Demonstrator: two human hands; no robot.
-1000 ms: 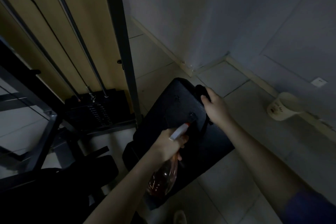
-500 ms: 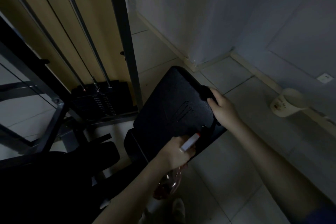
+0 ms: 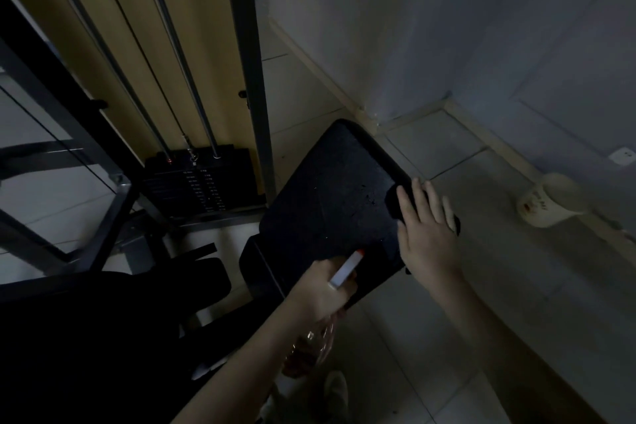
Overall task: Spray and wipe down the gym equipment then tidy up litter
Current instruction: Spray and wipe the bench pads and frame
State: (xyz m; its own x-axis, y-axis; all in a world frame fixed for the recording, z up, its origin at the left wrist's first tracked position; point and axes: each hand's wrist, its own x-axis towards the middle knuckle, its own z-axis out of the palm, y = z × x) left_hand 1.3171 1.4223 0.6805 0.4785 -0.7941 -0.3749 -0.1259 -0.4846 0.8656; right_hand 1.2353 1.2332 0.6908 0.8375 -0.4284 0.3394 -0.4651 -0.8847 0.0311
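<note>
A black padded bench seat (image 3: 327, 196) of the gym machine fills the middle, with small wet droplets on it. My right hand (image 3: 425, 232) lies flat with fingers spread on a dark cloth (image 3: 392, 203) at the pad's right edge. My left hand (image 3: 321, 289) grips a clear spray bottle (image 3: 309, 348) with a white nozzle and red tip, held over the pad's near edge. The bottle's body hangs below my hand.
A weight stack (image 3: 199, 182) with guide rods and a grey upright post (image 3: 251, 79) stands left of the pad. A white paper cup (image 3: 547, 203) lies on its side by the right wall. Dark machine frame and another pad (image 3: 103, 320) occupy the lower left.
My right hand with the cloth slid along the pad toward its right near edge and its fingers flattened. The bottle hand stayed near the pad's front edge.
</note>
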